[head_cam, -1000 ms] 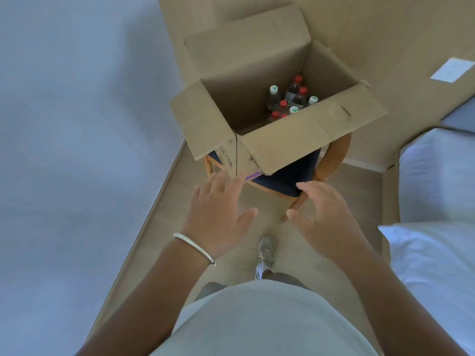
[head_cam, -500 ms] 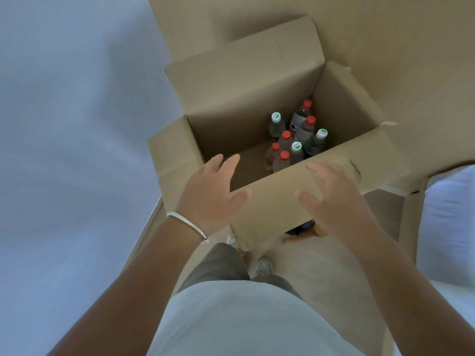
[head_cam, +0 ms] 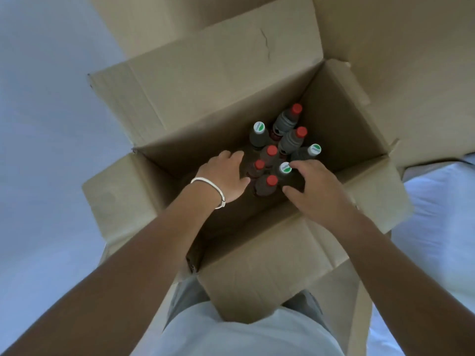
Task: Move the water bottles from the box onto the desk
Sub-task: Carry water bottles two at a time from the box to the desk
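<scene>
At the bottom of the frame a pale shirt (head_cam: pixel 239 337) and grey trousers (head_cam: pixel 185 296) fill the near edge, with two bare forearms running up from the lower corners toward the middle. The near flap (head_cam: pixel 259 276) of the box (head_cam: pixel 205 80) folds down against the person's front.

The left hand (head_cam: pixel 223 177), with a white bangle (head_cam: pixel 212 188) at the wrist, reaches down inside the box just left of the bottles. Its fingers are loosely curved and part spread, thumb out toward the nearest red cap; it holds nothing, and whether it touches a bottle cannot be told. The right hand (head_cam: pixel 316 191) is just right of the cluster, fingers and thumb parted and curving toward the green-capped bottle (head_cam: pixel 284 168), the fingertips close beside its cap. No grip shows; contact cannot be told.

The bottles (head_cam: pixel 271 160) stand upright in a tight group at the centre of the frame, on the box floor toward its right side. Eight caps show: five red and three white with green. The nearest red-capped one (head_cam: pixel 271 181) lies between the two hands; the farthest red-capped one (head_cam: pixel 296 109) is toward the back wall.

The side flaps spread left and right, and the back flap rises toward the top of the frame. Behind is a tan wall (head_cam: pixel 411 60). A pale wall (head_cam: pixel 46 124) fills the left, and white bedding (head_cam: pixel 442 214) the right edge.
</scene>
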